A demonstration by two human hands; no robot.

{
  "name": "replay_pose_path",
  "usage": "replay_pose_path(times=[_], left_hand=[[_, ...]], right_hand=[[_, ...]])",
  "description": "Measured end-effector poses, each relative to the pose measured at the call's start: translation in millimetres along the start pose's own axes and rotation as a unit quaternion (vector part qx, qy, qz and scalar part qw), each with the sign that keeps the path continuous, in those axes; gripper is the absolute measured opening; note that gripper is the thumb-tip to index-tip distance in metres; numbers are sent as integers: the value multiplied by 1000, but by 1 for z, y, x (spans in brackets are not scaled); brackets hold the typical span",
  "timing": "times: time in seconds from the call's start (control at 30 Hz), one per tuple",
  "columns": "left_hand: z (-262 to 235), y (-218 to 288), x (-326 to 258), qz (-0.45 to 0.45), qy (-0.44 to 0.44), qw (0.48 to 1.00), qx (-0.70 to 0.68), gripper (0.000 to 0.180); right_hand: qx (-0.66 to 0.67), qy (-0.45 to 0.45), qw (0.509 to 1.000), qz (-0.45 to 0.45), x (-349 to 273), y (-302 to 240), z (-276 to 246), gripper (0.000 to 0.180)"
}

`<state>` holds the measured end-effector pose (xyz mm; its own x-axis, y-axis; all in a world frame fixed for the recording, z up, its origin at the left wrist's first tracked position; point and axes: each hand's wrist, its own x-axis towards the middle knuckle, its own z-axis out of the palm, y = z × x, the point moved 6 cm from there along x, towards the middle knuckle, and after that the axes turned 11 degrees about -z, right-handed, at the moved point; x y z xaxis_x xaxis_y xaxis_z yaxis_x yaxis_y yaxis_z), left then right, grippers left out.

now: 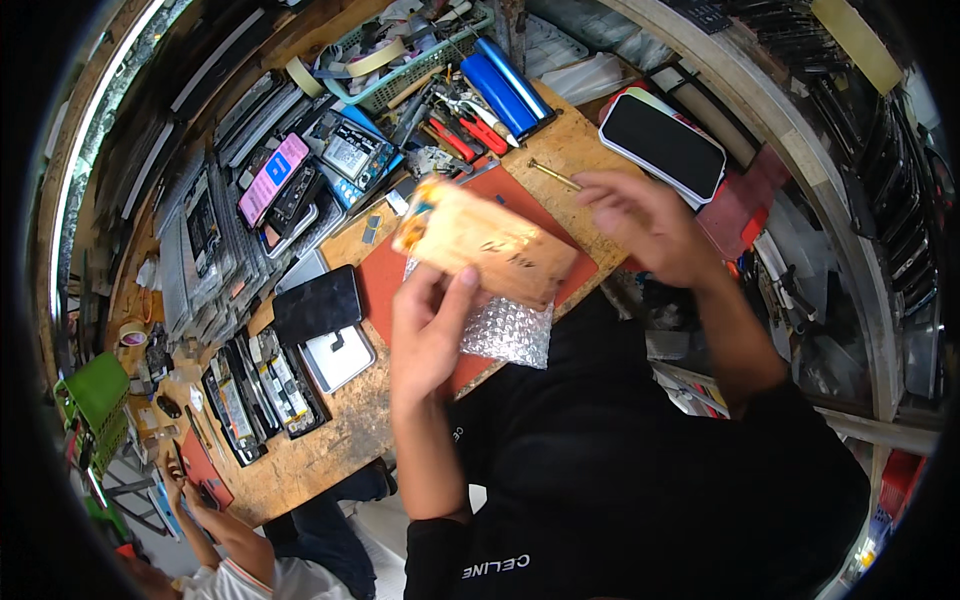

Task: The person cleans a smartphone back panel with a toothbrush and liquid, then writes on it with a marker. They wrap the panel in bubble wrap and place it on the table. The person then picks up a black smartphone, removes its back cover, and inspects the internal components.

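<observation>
My left hand [432, 325] grips a flat rectangular panel [490, 240] with a shiny orange-tan face, dark handwriting and a colourful patch at its left end. The thumb presses on its front edge; the other fingers go behind it. Below the panel shows a piece of bubble wrap [508, 332], partly covered, over the edge of a red-brown mat [385, 290]. My right hand [645, 225], slightly blurred, hovers to the right with its fingers loosely apart. Its fingertips are beside the end of a thin brass-coloured tool [552, 174]; whether they touch is unclear.
Pliers [485, 130] and blue cylinders [505, 90] lie at the back, near a teal basket [400, 85]. A dark-screened phone [662, 145] is at right. Phones, including a black one [318, 305], and opened devices [265, 385] crowd the left. Another person's hands [180, 480] work at lower left.
</observation>
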<state>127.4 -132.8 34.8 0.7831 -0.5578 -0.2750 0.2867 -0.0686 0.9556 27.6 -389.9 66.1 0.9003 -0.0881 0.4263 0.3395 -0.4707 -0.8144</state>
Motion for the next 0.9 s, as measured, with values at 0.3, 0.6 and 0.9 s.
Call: replay_pose_path(times=[0.3, 0.6, 0.9], left_hand=[[-11, 24, -14, 176, 59, 799, 572, 59], [-8, 29, -36, 247, 102, 769, 581, 49], [-7, 38, -50, 254, 169, 743, 595, 71]], right_hand=[[319, 4, 941, 115, 58, 59, 59, 15], [289, -71, 953, 56, 53, 24, 94, 10], [73, -260, 961, 49, 48, -11, 62, 14]])
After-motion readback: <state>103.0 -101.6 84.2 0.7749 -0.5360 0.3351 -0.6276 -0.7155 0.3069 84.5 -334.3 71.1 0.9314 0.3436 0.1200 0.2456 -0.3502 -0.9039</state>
